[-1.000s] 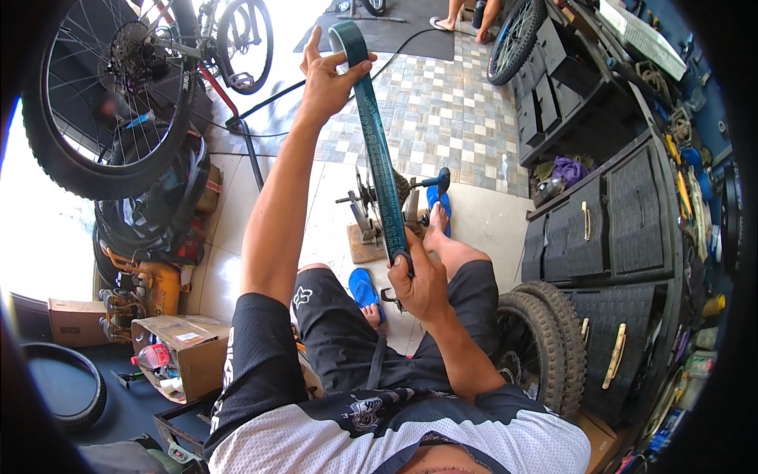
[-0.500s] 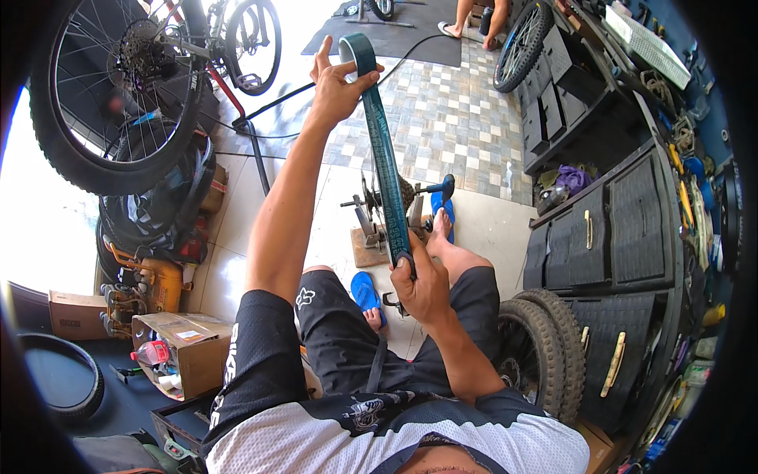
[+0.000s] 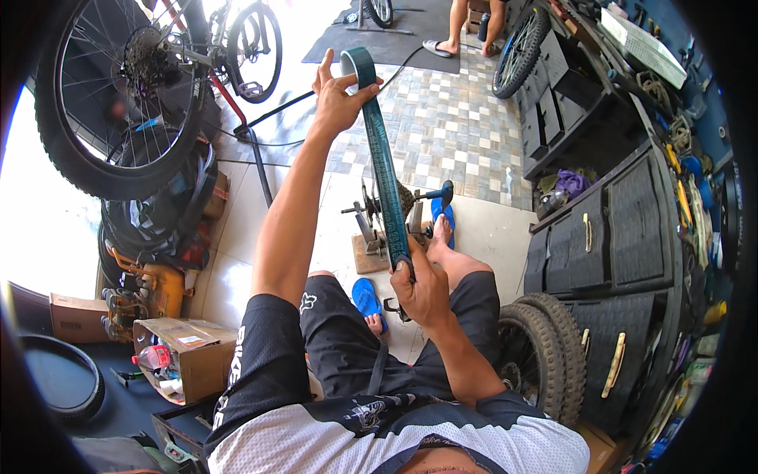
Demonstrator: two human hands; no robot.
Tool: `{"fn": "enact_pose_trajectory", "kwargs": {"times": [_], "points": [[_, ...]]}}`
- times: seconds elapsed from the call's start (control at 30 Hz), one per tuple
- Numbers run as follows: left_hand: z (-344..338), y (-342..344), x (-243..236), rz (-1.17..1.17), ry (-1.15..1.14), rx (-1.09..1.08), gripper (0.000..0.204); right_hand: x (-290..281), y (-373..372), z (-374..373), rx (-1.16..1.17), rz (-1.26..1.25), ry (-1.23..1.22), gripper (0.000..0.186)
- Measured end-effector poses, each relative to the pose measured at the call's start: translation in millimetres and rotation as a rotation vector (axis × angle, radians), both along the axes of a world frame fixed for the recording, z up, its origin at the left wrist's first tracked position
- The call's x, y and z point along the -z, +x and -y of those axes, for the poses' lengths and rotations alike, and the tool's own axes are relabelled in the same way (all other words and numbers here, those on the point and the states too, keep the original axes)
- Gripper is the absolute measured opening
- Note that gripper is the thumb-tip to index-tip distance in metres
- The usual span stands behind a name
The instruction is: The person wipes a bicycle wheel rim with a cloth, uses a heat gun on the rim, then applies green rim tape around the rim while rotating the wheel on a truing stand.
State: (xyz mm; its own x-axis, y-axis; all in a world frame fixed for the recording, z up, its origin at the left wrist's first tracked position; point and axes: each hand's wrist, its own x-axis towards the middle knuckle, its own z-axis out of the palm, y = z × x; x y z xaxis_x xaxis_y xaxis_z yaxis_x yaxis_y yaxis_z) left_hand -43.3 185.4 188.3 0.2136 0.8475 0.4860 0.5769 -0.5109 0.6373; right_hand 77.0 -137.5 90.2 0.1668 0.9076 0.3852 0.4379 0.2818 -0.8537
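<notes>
A roll of dark green tape (image 3: pixel 360 63) is gripped at its side by my left hand (image 3: pixel 339 104), up and away from me, thumb against the roll and one finger raised. From the roll a strip of green tape (image 3: pixel 382 162) stretches straight toward me. My right hand (image 3: pixel 422 291) pinches its near end with the thumb on top. Directly below the strip, a bicycle wheel with a cassette (image 3: pixel 407 200) is mounted edge-on in a truing stand (image 3: pixel 365 223) on a wooden base (image 3: pixel 369 259). The strip hides most of the rim; whether it touches along its length I cannot tell.
A bicycle's rear wheel (image 3: pixel 59 146) hangs at the upper left. An orange compressor (image 3: pixel 164 291) and an open cardboard box (image 3: pixel 207 365) stand left. Two tyred wheels (image 3: pixel 545 355) lean by my right leg, beside dark drawers (image 3: pixel 638 229). Another person's legs (image 3: pixel 456 28) are at the far end.
Both hands keep hold of the tape, and the strip stays taut in nearly the same place. The view has shifted slightly. The far person's foot and hand have moved a little.
</notes>
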Motion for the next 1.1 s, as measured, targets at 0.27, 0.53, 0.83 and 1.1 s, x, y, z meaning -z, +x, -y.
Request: {"fn": "enact_pose_trajectory", "kwargs": {"times": [0.27,0.53,0.83,1.1], "points": [[4,4,-6,-0.108,-0.095,-0.019,0.029,-4,0,-1,0.023,0.012,0.032,0.049],[-4,4,0,0.274,-0.558,-0.002,0.058,-21,16,-5,-0.104,0.110,-0.138,0.046],[22,3,-3,0.518,-0.656,0.144,0.075,-32,24,-27,-0.056,0.011,0.013,0.050],[60,3,1,0.545,-0.537,0.167,0.049,-83,22,-115,-0.006,-0.078,-0.032,0.044]]}}
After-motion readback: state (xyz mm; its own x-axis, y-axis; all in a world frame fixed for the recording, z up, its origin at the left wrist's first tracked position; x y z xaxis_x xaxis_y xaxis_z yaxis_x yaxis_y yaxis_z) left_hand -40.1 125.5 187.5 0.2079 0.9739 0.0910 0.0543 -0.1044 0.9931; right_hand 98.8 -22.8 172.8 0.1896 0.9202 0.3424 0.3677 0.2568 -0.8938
